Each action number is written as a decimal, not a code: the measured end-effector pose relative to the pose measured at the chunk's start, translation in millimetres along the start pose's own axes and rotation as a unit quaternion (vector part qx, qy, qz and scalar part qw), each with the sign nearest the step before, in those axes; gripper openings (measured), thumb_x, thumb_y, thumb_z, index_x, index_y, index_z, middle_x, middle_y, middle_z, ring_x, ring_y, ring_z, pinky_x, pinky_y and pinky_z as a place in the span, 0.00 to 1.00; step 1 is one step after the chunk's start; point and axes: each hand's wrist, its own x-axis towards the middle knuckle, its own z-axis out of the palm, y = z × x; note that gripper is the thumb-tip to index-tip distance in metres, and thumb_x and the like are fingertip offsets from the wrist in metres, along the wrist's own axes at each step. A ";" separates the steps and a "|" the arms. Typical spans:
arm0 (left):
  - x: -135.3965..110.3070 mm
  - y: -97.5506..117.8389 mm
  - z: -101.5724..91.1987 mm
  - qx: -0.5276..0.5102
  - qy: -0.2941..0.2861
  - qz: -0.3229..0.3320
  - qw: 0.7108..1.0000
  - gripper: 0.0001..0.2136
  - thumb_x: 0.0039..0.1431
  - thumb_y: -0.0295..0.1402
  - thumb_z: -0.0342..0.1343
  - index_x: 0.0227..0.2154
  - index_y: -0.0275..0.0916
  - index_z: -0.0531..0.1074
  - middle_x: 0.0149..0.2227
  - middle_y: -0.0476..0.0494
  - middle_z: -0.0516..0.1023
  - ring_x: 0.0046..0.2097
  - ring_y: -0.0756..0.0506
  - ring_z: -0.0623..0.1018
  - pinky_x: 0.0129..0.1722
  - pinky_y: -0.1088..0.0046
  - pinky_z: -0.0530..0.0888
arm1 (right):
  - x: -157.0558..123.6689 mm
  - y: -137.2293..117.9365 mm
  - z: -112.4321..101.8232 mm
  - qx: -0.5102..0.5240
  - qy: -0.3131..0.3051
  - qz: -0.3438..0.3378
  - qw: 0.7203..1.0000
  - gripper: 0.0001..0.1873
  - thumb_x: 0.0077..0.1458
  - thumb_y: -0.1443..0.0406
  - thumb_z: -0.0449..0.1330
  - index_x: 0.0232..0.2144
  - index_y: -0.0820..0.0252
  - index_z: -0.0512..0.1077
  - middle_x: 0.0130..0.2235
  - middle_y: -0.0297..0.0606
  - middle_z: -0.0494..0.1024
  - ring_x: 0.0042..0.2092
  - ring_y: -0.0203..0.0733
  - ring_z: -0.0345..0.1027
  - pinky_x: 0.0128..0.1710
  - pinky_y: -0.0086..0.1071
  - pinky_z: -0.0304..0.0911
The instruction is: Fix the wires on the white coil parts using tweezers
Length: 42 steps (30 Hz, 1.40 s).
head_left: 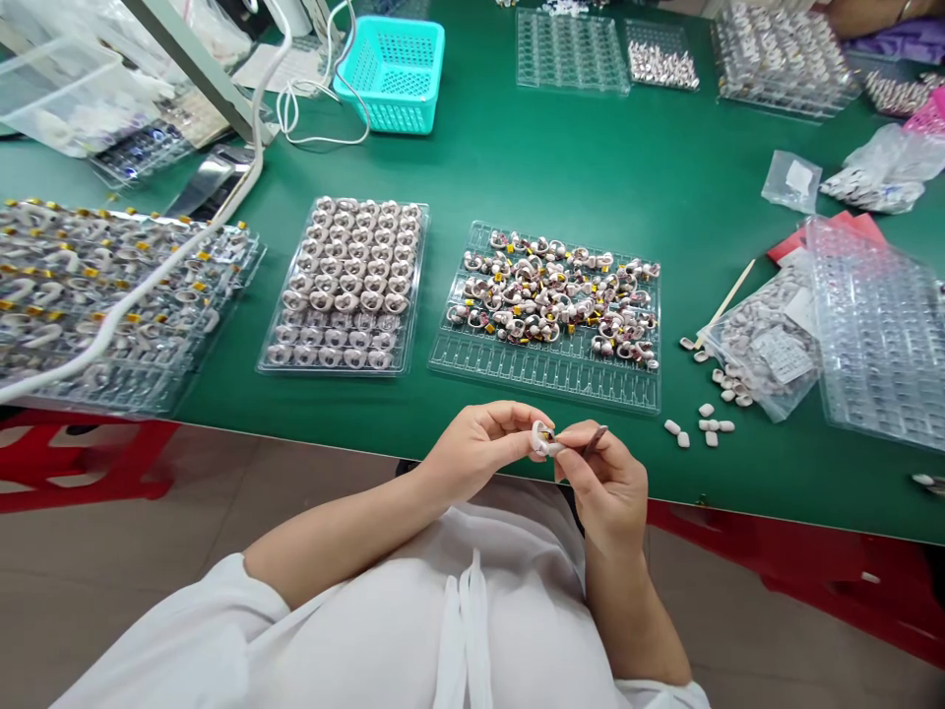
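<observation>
My left hand (479, 448) pinches a small white ring-shaped plastic part (542, 439) by its left side, just over the table's front edge. Dark and yellow bits show inside the ring. From the other side, the thumb and fingertips of my right hand (609, 483) close in on the same part and touch it. A dark slim tool (595, 441), kind unclear, sticks up out of my right hand; its tip is hidden. Just beyond both hands lies a clear tray (542, 379) heaped with similar ring parts (546, 295) bearing yellow tabs.
Left of centre stands a tray of rows of white parts (346, 266); farther left are stacked filled trays (95, 305) under a white cable (125, 305). Small white caps (713, 425) and a bag (775, 335) lie right. A turquoise basket (403, 84) sits behind. Another person's arm (863, 15) shows top right.
</observation>
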 end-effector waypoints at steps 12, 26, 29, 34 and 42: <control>-7.3 -2.7 3.0 0.114 0.045 0.071 0.990 0.11 0.55 0.37 0.67 0.36 0.34 0.80 0.33 0.42 0.83 0.35 0.46 0.82 0.39 0.72 0.79 | -5.8 3.7 1.6 -0.027 0.018 -0.005 0.999 0.09 0.60 0.67 0.63 0.42 0.49 0.80 0.36 0.35 0.77 0.30 0.36 0.69 0.27 0.30 0.66; -9.8 -5.5 2.9 0.250 0.070 0.165 0.952 0.08 0.58 0.30 0.62 0.38 0.34 0.82 0.36 0.39 0.84 0.35 0.47 0.82 0.36 0.76 0.80 | -6.5 6.0 3.6 -0.036 0.042 -0.007 0.998 0.07 0.60 0.66 0.64 0.40 0.49 0.80 0.36 0.35 0.77 0.31 0.37 0.70 0.26 0.31 0.67; -9.8 -7.4 2.7 0.264 0.070 0.185 0.944 0.08 0.58 0.30 0.62 0.38 0.35 0.82 0.36 0.39 0.84 0.35 0.47 0.82 0.35 0.76 0.80 | -6.8 6.9 4.6 -0.044 0.051 -0.006 0.998 0.07 0.59 0.65 0.64 0.40 0.49 0.80 0.36 0.35 0.78 0.31 0.37 0.70 0.26 0.31 0.67; -9.1 -8.1 2.1 0.277 0.066 0.209 0.935 0.08 0.58 0.28 0.61 0.38 0.36 0.83 0.37 0.38 0.85 0.35 0.47 0.83 0.33 0.77 0.79 | -6.6 7.6 4.6 -0.037 0.047 -0.009 0.998 0.08 0.59 0.66 0.64 0.41 0.49 0.80 0.36 0.35 0.78 0.30 0.36 0.70 0.26 0.31 0.67; -8.8 -8.1 1.9 0.295 0.067 0.244 0.921 0.08 0.59 0.27 0.61 0.39 0.36 0.83 0.35 0.38 0.85 0.35 0.46 0.82 0.32 0.76 0.79 | -5.1 8.1 4.4 -0.034 0.054 0.003 0.998 0.06 0.59 0.63 0.64 0.39 0.51 0.80 0.34 0.35 0.77 0.29 0.36 0.70 0.24 0.30 0.68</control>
